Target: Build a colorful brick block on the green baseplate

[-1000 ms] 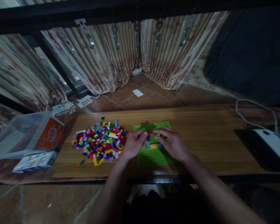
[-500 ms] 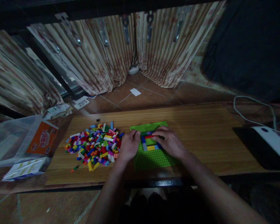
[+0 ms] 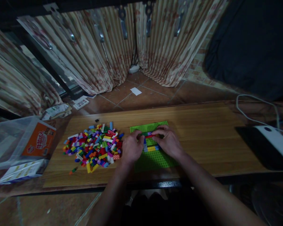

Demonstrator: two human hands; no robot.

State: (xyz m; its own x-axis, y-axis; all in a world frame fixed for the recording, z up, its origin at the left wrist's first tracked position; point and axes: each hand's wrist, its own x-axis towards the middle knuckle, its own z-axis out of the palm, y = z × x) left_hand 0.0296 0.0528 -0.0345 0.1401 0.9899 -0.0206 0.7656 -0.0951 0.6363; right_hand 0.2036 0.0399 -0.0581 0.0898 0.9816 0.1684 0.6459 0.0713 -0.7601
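Likely a home: patterned curtains (image 3: 113, 69).

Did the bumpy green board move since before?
No: the green board keeps its place on the wooden table, just right of the brick pile. Only the camera's view shifted.

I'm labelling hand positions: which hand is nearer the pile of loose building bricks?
Left. The left hand is close beside the brick pile; the right hand is farther, over the green studded baseplate, at the red brick.

I saw passing room over the board (image 3: 202, 138) right of the green baseplate (image 3: 153, 159); leftward, the brick heap (image 3: 97, 146) lay in the way.
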